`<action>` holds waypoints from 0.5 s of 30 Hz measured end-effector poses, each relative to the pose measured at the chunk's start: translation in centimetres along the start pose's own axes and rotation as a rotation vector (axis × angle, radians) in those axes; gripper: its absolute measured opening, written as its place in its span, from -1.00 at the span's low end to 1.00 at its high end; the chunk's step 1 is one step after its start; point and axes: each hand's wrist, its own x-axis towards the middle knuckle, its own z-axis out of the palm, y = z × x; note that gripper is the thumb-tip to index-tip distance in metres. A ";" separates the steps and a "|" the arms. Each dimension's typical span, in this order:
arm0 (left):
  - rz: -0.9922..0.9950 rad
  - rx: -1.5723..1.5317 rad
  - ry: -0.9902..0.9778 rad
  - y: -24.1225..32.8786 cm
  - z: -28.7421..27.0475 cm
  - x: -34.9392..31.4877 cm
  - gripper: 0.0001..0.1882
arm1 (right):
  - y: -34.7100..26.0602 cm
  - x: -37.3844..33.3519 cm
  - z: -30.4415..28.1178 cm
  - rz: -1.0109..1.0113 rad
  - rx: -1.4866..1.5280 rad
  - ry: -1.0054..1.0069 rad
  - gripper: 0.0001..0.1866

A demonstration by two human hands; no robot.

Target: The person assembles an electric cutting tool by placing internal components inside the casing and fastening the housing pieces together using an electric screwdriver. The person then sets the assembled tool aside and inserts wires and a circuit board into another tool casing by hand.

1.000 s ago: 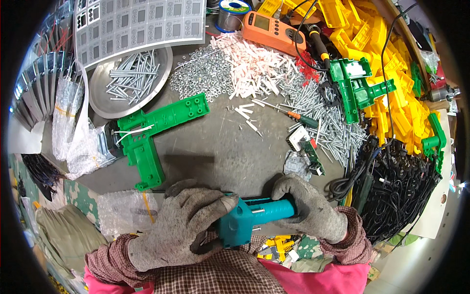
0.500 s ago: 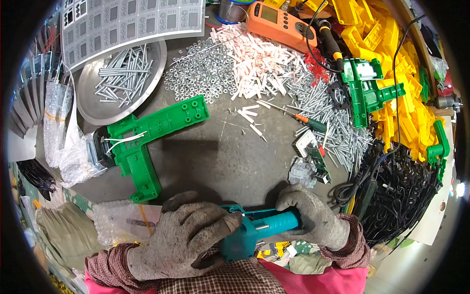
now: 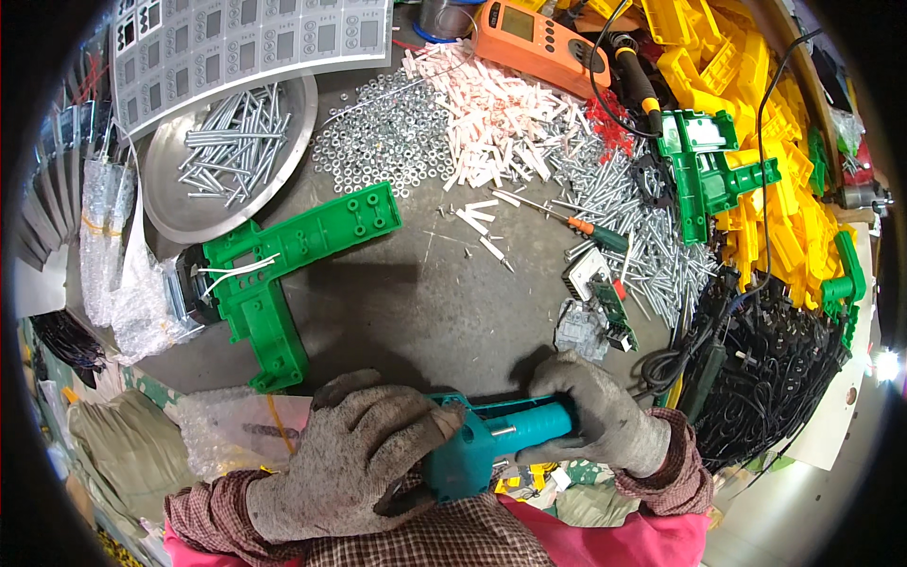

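Observation:
Close to my body, both gloved hands hold a teal plastic tool housing (image 3: 463, 463) with a thick, round handle-like part. My left hand (image 3: 354, 458), in a grey work glove, is closed on its left end, with the thumb lying across the top. The right hand (image 3: 600, 416), gloved too, curls round the far right end of the handle part. A short silver metal pin or bolt (image 3: 505, 432) shows at the housing's side, beside the handle. The gloves hide the housing's two ends. Left of centre on the table lies a green plastic housing half (image 3: 269, 326) with white wires on it.
A metal plate (image 3: 175, 222) of long bolts stands far left. Heaps of nuts (image 3: 378, 142), pale plastic sleeves (image 3: 491, 113) and screws (image 3: 652, 255) cover the back, near an orange meter (image 3: 539, 47). A screwdriver (image 3: 600, 234), circuit board (image 3: 614, 317), yellow housings (image 3: 775, 217) and black cables (image 3: 775, 378) lie right.
Both hands keep their hold on the teal housing, which has tilted slightly. My right hand has shifted a little to the left. The things on the table are unchanged.

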 end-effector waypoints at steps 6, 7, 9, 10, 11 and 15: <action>-0.004 0.015 -0.003 0.0 0.0 -0.1 0.02 | -1.2 -0.1 0.6 0.103 -0.011 0.190 -0.82; -0.004 0.029 -0.001 0.0 0.1 -0.1 -0.01 | -1.4 0.0 0.7 0.103 -0.012 0.190 -0.82; -0.003 0.043 0.003 0.0 0.2 -0.1 -0.03 | -1.4 0.1 0.8 0.112 -0.106 0.228 -0.84; -0.012 0.034 0.015 0.0 0.2 -0.1 -0.02 | -1.4 0.2 0.9 0.099 -0.119 0.229 -0.84; -0.028 0.026 0.024 0.1 0.3 -0.1 -0.01 | -1.3 0.3 1.0 0.078 -0.165 0.253 -0.84; -0.060 0.068 0.003 0.4 0.3 0.0 -0.01 | -0.8 0.5 1.6 0.101 -0.247 0.304 -0.84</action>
